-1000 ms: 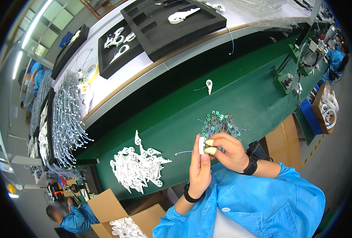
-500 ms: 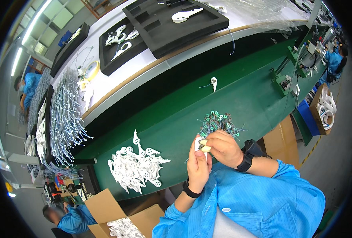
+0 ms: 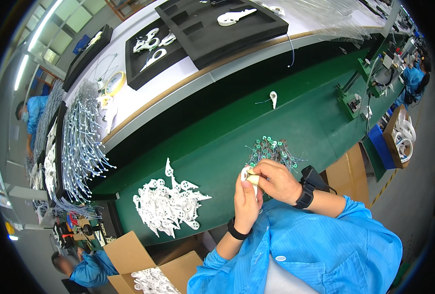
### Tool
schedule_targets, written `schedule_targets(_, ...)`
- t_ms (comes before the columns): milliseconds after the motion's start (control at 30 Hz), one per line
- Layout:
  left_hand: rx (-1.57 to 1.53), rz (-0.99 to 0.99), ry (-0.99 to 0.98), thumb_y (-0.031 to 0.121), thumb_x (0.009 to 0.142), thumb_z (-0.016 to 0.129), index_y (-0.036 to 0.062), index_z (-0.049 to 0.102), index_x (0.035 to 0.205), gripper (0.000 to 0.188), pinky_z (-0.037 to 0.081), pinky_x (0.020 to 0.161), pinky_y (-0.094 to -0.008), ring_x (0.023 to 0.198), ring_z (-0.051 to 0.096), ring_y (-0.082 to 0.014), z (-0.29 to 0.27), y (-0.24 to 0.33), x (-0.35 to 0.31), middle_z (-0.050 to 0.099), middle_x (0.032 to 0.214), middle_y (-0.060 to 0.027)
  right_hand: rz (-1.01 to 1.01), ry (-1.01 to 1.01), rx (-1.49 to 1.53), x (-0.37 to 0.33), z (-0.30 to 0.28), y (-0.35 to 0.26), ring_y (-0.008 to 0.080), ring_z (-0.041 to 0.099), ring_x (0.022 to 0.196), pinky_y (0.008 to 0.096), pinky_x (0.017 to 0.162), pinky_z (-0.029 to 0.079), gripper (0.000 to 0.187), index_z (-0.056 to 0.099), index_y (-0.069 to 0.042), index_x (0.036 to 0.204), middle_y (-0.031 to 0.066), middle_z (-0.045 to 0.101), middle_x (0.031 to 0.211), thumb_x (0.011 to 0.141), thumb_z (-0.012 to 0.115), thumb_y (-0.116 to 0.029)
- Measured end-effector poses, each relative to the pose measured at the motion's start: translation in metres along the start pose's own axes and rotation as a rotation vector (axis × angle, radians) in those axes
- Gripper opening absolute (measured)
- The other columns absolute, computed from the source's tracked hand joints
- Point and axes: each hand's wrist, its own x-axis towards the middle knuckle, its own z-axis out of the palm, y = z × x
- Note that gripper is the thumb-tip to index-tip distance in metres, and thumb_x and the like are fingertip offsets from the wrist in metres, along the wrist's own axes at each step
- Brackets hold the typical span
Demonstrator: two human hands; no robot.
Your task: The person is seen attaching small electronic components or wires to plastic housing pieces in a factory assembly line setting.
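Head view: a white plastic part is held upright between the thumb and fingers of the left hand, above the near side of the green worktop, while its rounded end is touched by the yellow-covered fingertips of the right hand, narrowly spaced, though whether anything small is pinched between them cannot be told. Just beyond the hands, a bundle of green-ended wires is seen, and a heap of white parts is spread to their left.

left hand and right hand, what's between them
In the head view, a small white part sits between the left hand and the right hand.
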Motion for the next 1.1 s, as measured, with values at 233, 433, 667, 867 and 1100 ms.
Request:
schedule_targets(233, -0.651, -0.334, -0.101, 0.048, 0.102, 0.023, 0.0054, 0.046, 0.099, 0.048, 0.028, 0.038, -0.0224, 0.043, 0.034, -0.0076, -0.021, 0.006, 0.01, 0.042, 0.061, -0.0015, 0.005, -0.01, 0.109, 0.01, -0.019, -0.004, 0.0226, 0.059, 0.079, 0.0309, 0.069, 0.048, 0.02, 0.062, 0.002, 0.103, 0.0108, 0.058, 0.092, 0.083, 0.062, -0.001)
schedule_targets(433, -0.419, -0.266, 0.037, 0.045, 0.103, 0.026, 0.0034, 0.049, 0.099, 0.048, 0.028, 0.036, -0.0211, 0.041, 0.038, -0.0073, -0.023, -0.004, 0.006, 0.045, 0.061, -0.0019, -0.048, -0.119, 0.022, 0.019, 0.009, -0.002, 0.0274, 0.056, 0.091, 0.0326, 0.078, 0.048, 0.022, 0.062, 0.002, 0.104, 0.013, 0.053, 0.101, 0.082, 0.06, 0.0)
schedule_targets(667, -0.206, -0.33, 0.137, 0.042, 0.103, 0.026, 0.0037, 0.049, 0.096, 0.045, 0.031, 0.033, -0.0208, 0.039, 0.042, -0.0068, -0.052, -0.053, 0.012, 0.047, 0.059, -0.0003, 0.029, -0.117, 0.017, 0.019, 0.084, 0.053, 0.0313, 0.058, 0.088, 0.0363, 0.076, 0.049, 0.012, 0.06, 0.001, 0.092, 0.0149, 0.057, 0.095, 0.08, 0.058, 0.003)
schedule_targets(867, -0.171, -0.675, 0.093, 0.049, 0.098, 0.039, -0.0006, 0.049, 0.111, 0.052, 0.041, 0.037, -0.0221, 0.045, 0.055, -0.0127, -0.125, -0.098, 0.032, 0.061, 0.07, -0.0109, 0.431, -0.375, -0.052, 0.046, 0.137, 0.121, 0.0259, 0.061, 0.065, 0.037, 0.06, 0.047, 0.016, 0.062, 0.001, 0.086, 0.0153, 0.061, 0.074, 0.081, 0.062, -0.013)
schedule_targets(1100, 0.616, -0.134, 0.562, 0.016, 0.085, 0.063, -0.0006, 0.06, 0.094, 0.019, 0.048, 0.055, -0.0351, 0.06, 0.061, -0.0207, -0.272, -0.214, 0.073, 0.062, 0.07, -0.0114, 0.66, 0.191, 0.253, 0.123, 0.114, 0.188, 0.014, 0.065, 0.072, 0.0262, 0.059, 0.052, 0.022, 0.051, 0.006, 0.103, 0.0106, 0.065, 0.089, 0.087, 0.057, -0.008)
